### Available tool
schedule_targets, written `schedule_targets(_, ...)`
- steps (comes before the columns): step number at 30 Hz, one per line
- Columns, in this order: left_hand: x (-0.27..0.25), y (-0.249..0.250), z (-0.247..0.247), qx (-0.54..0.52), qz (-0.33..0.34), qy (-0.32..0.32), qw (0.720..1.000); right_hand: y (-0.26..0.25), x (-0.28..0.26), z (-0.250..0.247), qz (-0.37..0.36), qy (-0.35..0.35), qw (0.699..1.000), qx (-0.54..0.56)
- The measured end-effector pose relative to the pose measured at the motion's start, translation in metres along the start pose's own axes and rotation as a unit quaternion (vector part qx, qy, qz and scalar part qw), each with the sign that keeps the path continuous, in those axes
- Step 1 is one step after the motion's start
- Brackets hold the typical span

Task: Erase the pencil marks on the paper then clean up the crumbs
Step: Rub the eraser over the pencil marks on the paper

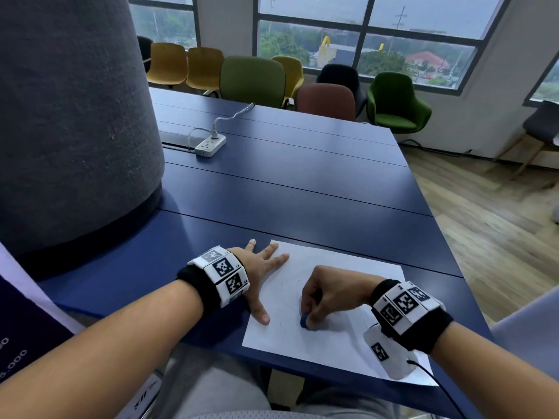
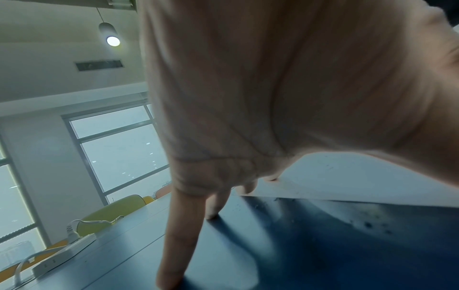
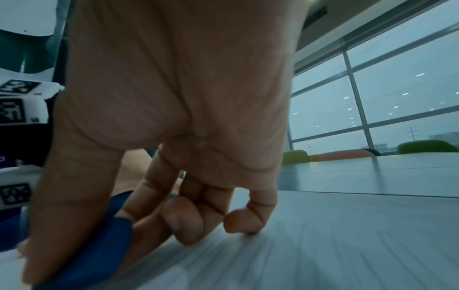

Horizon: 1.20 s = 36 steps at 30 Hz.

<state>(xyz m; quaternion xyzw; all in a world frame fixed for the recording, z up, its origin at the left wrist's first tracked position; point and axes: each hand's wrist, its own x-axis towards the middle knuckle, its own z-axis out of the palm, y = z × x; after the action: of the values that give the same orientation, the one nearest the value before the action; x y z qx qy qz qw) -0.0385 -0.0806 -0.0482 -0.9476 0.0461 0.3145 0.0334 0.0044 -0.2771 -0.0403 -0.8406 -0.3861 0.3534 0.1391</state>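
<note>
A white sheet of paper (image 1: 341, 337) lies on the blue table (image 1: 287, 182) near its front edge, with faint pencil marks (image 1: 287, 297) and small dark crumbs on it. My right hand (image 1: 329, 294) pinches a blue eraser (image 1: 305, 321) between thumb and fingers and presses it on the paper. In the right wrist view the eraser (image 3: 99, 251) sits under the thumb, and the paper (image 3: 323, 245) shows looping pencil lines. My left hand (image 1: 260, 273) lies flat with fingers spread on the paper's left edge. Its fingers (image 2: 178, 225) press down beside the paper (image 2: 347, 180).
A large grey felt-covered column (image 1: 69, 122) stands on the table at the left. A white power strip (image 1: 210, 145) with a cable lies further back. Several coloured chairs (image 1: 393, 101) line the windows behind the table. Wooden floor (image 1: 484, 225) lies beyond the table's right edge.
</note>
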Motion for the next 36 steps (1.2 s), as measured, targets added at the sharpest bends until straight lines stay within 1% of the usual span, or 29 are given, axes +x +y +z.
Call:
schedule_targets(3,-0.001,0.0,0.0,-0.002,0.001,-0.004,1.0,0.005,0.007,-0.006,0.017,0.064,0.998,0.021)
schedule_targets(4,-0.001,0.0,0.0,-0.002,0.0,-0.006,1.0,0.006,0.007,-0.007,0.017,0.069,0.997,0.027)
schedule_targets(5,-0.001,-0.001,0.0,-0.003,-0.001,-0.006,1.0,0.006,0.007,-0.006,0.013,0.057,0.998,0.027)
schedule_targets(8,0.0,0.0,-0.001,-0.003,-0.001,-0.007,1.0,0.001,0.005,-0.004,0.005,-0.018,1.0,0.009)
schedule_targets(9,0.0,0.0,-0.001,-0.002,0.0,-0.008,1.0,0.002,0.006,-0.005,0.008,-0.016,1.0,0.005)
schedule_targets(12,0.001,0.0,-0.001,0.0,0.0,-0.006,1.0,0.006,0.012,-0.008,0.018,0.064,0.998,0.007)
schedule_targets(13,0.0,0.0,0.0,0.0,-0.001,-0.006,1.0,0.007,0.012,-0.007,0.018,0.074,0.997,0.011)
schedule_targets(14,0.001,0.0,-0.001,0.0,-0.001,-0.006,1.0,0.006,0.012,-0.007,0.015,0.064,0.998,0.008)
schedule_targets(17,0.001,0.0,-0.001,0.0,-0.002,-0.008,1.0,0.001,0.008,-0.006,0.018,-0.016,1.0,0.0)
schedule_targets(18,0.001,0.001,-0.001,0.001,-0.002,-0.008,1.0,0.0,0.008,-0.008,0.021,-0.013,1.0,0.002)
schedule_targets(19,0.001,0.001,-0.001,0.001,-0.003,-0.007,1.0,0.001,0.012,-0.012,0.022,0.012,1.0,0.003)
schedule_targets(22,0.001,0.0,-0.001,-0.001,-0.002,-0.007,1.0,0.008,0.027,-0.023,0.027,0.139,0.99,0.013)
schedule_targets(23,0.0,0.0,-0.001,-0.001,0.0,-0.005,1.0,0.009,0.029,-0.024,0.027,0.16,0.987,0.018)
schedule_targets(24,0.001,0.0,-0.001,-0.002,0.001,-0.004,1.0,0.009,0.029,-0.023,0.023,0.155,0.987,0.023)
schedule_targets(25,0.001,-0.001,-0.001,-0.003,0.002,-0.001,1.0,0.008,0.028,-0.022,0.015,0.126,0.992,0.023)
schedule_targets(27,0.002,-0.001,0.0,-0.002,0.004,0.001,1.0,0.002,0.023,-0.018,0.01,0.036,0.999,0.007)
schedule_targets(28,0.002,-0.002,0.001,-0.001,0.004,0.002,1.0,0.0,0.023,-0.019,0.015,0.012,1.0,-0.006)
schedule_targets(29,0.002,-0.002,0.001,0.0,0.005,0.002,1.0,0.001,0.025,-0.021,0.022,0.021,0.999,-0.014)
schedule_targets(32,0.001,-0.002,0.001,-0.001,0.007,0.006,1.0,0.006,0.036,-0.028,0.039,0.139,0.99,-0.005)
schedule_targets(33,0.001,-0.002,0.001,0.0,0.007,0.007,1.0,0.006,0.037,-0.028,0.039,0.151,0.988,0.001)
schedule_targets(34,0.001,-0.002,0.002,0.0,0.008,0.007,1.0,0.005,0.036,-0.026,0.033,0.133,0.991,0.002)
schedule_targets(36,0.0,-0.003,0.001,-0.001,0.006,0.008,1.0,-0.003,0.031,-0.021,0.022,0.042,0.999,-0.017)
